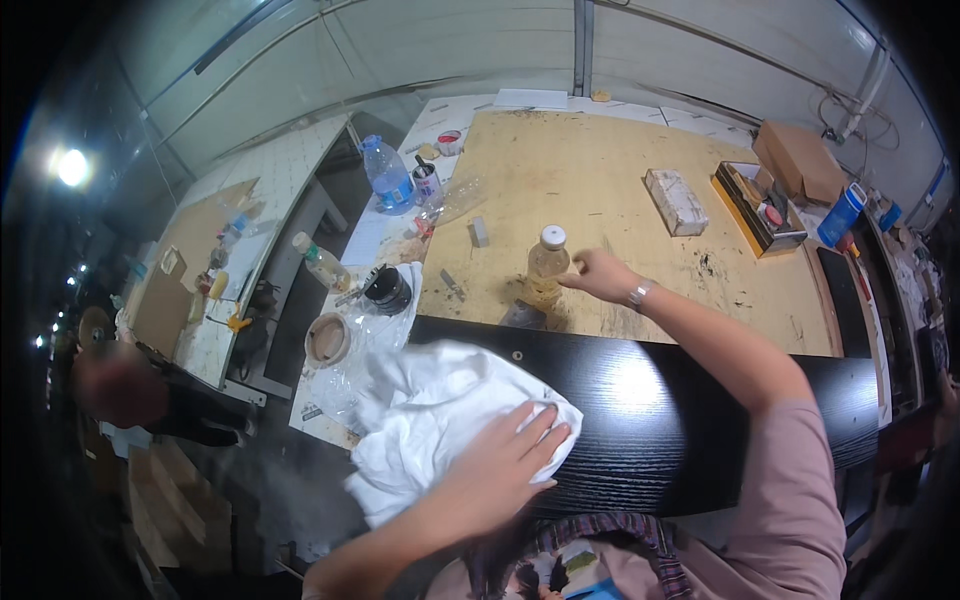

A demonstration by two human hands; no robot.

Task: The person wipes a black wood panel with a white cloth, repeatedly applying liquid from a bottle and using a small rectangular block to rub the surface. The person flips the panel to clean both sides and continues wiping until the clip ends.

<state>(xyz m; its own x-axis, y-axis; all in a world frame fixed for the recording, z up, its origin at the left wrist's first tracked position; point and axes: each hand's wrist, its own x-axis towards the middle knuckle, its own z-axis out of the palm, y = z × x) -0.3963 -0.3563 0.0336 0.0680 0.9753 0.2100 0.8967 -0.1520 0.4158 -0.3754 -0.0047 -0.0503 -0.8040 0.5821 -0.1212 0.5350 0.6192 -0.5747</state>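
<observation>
A crumpled white cloth (pixel 425 410) covers the left part of a glossy black panel (pixel 690 420) with wood-grain texture. My left hand (pixel 505 455) lies on the cloth's right side, its fingers spread and stretched out flat over the fabric. Farther off, a clear plastic bottle with a white cap (pixel 548 265) stands upright, some yellowish liquid in its lower part. At its right side is my right hand (pixel 602 276), thumb and fingers bent together in a pinch against or just beside the bottle. What lies between those fingertips cannot be made out. A small dark flat piece (pixel 523 315) rests by the bottle's base.
Beyond the panel lies a stained plywood board (pixel 620 150), bearing a grey block (pixel 478 232) and a whitish wrapped brick-shaped block (pixel 677 202). Left stand a blue-tinted bottle (pixel 388 178), a black jar (pixel 388 289) and a tape roll (pixel 327 339). An open box (pixel 760 210) sits at right.
</observation>
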